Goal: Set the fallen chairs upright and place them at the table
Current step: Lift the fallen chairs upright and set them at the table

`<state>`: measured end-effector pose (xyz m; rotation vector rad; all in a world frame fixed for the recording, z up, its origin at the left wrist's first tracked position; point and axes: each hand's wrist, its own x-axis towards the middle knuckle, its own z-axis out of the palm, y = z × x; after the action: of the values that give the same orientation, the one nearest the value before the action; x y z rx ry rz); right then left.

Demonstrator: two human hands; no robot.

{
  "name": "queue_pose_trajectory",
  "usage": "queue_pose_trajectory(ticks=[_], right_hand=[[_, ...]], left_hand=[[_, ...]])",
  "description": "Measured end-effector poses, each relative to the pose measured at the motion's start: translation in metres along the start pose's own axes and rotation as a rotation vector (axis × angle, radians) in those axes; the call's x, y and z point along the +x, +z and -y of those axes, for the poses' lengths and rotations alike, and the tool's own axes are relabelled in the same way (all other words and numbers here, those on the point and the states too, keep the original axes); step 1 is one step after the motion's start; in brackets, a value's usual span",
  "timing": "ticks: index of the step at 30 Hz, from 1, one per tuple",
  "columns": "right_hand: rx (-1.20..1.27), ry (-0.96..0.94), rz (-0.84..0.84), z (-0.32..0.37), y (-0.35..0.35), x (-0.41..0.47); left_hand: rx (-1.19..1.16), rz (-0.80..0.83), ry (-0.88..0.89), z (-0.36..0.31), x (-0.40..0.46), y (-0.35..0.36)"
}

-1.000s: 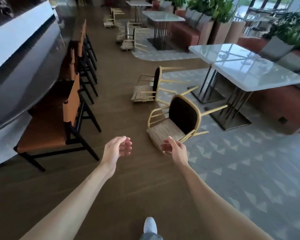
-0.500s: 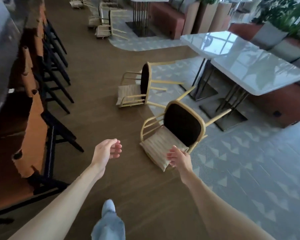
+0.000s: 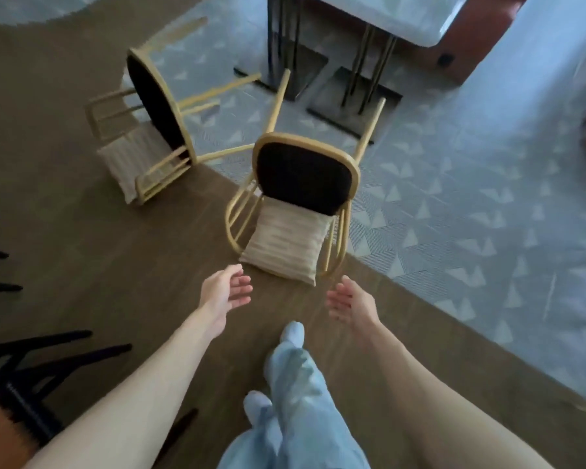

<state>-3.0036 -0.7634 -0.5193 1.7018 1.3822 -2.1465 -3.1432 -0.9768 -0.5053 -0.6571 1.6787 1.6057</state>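
A fallen chair [image 3: 301, 184] with a yellow frame, dark underside and striped beige back cushion lies on its back just ahead of me, legs pointing toward the table. A second fallen chair [image 3: 149, 130] of the same kind lies to its left. My left hand [image 3: 225, 294] and my right hand [image 3: 351, 304] reach forward, palms facing each other, fingers relaxed, a little short of the near chair's back and holding nothing. The white table [image 3: 420, 25] shows only its near edge and black bases at the top.
Black legs of an orange bar chair [image 3: 31, 384] stand at the lower left. A red-brown bench [image 3: 481, 38] sits behind the table. The floor changes from brown wood to patterned grey carpet [image 3: 454, 214] on the right. My legs in light blue trousers [image 3: 295, 401] step forward.
I have walked up to the near chair and my head has tilted down, so it now lies right in front of my hands. Both hands have spread apart, still holding nothing.
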Motion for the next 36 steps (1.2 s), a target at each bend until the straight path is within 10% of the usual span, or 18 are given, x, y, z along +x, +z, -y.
queue_pose_trajectory(ticks=[21, 36], right_hand=[[0.400, 0.377, 0.011, -0.161, 0.205, 0.391], [0.803, 0.134, -0.082, -0.323, 0.175, 0.639]], left_hand=[[-0.095, 0.025, -0.469, 0.143, 0.430, 0.004], [-0.094, 0.175, -0.341, 0.284, 0.696, -0.027]])
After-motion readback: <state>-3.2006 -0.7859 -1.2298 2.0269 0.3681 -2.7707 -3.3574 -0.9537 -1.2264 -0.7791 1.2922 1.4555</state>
